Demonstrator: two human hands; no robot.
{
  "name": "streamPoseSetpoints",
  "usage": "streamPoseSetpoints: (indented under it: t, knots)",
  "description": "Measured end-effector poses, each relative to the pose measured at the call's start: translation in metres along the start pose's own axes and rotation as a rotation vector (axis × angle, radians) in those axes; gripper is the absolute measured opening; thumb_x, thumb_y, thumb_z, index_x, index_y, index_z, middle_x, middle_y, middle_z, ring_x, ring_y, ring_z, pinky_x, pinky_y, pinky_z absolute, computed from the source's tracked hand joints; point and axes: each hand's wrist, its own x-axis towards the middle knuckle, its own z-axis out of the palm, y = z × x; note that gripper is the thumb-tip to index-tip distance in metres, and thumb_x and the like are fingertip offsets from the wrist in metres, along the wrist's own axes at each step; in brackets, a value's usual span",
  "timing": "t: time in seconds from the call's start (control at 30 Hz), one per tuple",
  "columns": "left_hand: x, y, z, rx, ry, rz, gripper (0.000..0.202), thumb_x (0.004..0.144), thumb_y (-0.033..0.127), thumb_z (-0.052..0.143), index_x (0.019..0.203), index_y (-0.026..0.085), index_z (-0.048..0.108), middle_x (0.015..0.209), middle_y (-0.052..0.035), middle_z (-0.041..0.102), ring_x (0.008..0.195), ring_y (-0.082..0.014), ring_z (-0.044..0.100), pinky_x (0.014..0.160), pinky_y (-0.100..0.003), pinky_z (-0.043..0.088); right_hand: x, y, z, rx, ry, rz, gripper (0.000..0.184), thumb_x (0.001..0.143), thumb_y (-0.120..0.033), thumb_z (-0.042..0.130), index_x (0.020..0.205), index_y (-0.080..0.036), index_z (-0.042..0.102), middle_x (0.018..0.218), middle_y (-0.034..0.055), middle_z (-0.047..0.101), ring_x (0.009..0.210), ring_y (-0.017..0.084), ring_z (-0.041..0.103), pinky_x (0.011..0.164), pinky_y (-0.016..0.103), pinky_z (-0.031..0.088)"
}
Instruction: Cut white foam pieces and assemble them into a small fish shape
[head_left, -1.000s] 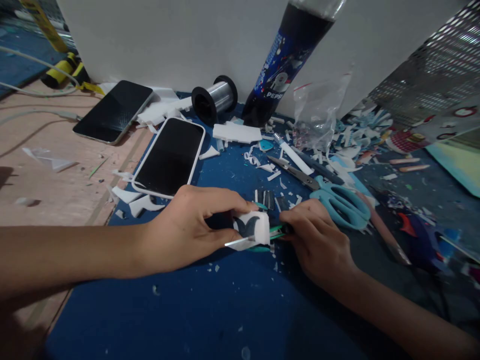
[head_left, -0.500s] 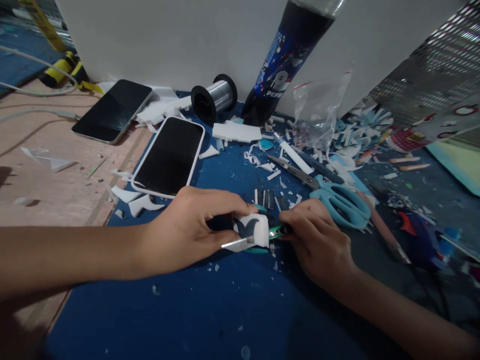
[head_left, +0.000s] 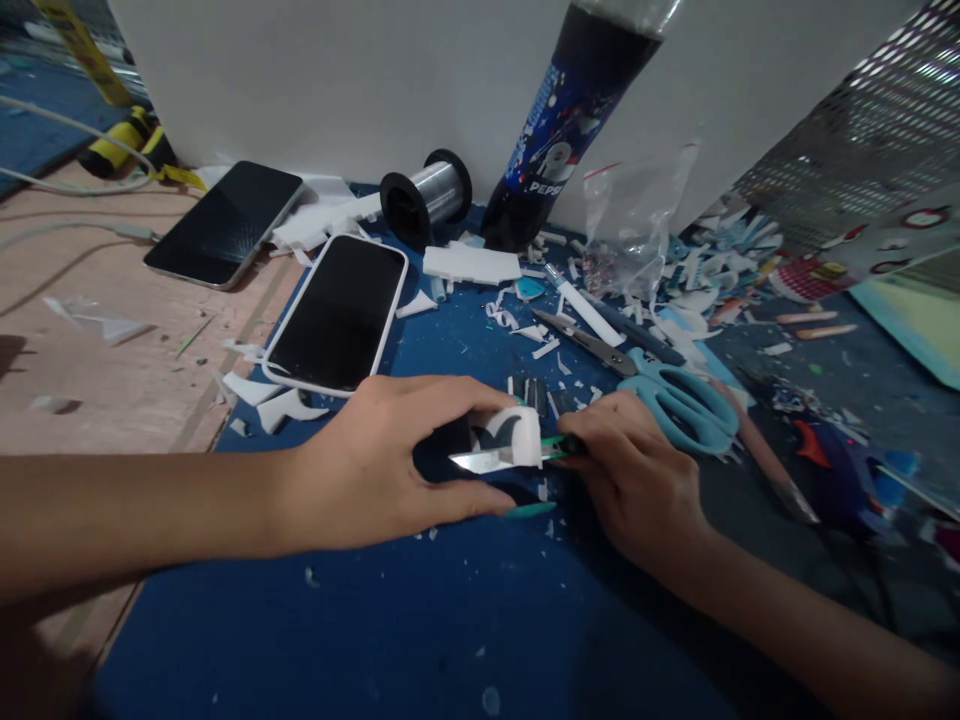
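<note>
A utility knife (head_left: 559, 447) with a green and black handle is gripped in my right hand (head_left: 637, 470). Its bright blade points left, crossing the near side of a small curved white foam piece (head_left: 527, 437) that has a dark patch on its face. Around this piece my left hand (head_left: 405, 450) is spread, fingers by its far edge and thumb lower, apart from it. Whether the far fingers touch the foam is hidden. Teal nails show on the left hand. Both hands are low over the blue work surface (head_left: 360, 630).
Blue-handled scissors (head_left: 679, 405) lie beyond my right hand, near a purple glue gun (head_left: 844, 470). Two phones (head_left: 337, 315), a wire spool (head_left: 427, 195), a Pepsi bottle (head_left: 562, 130) and a plastic bag (head_left: 634, 220) stand or lie farther back. White scraps (head_left: 289, 408) are scattered about.
My left thumb has come down off the foam piece, widening the hand. The foam piece and the knife blade have risen slightly and tilted; my right hand keeps its grip.
</note>
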Motion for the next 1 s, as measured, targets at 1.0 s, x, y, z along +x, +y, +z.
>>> streamPoseSetpoints:
  t: [1.0]
  knots:
    - [-0.0027,-0.0088,0.0054,-0.179,0.101,0.055,0.023,0.081,0.017,0.072,0.102,0.021,0.066,0.092,-0.0015,0.075,0.084,-0.0175,0.073,0.050,-0.017,0.059,-0.0005,-0.0005,0.0004,-0.048,0.050,-0.012,0.012,0.100,-0.020,0.040,0.092,-0.023,0.048,0.065,-0.0005,0.060,0.060,0.016,0.057,0.054,0.027,0.045]
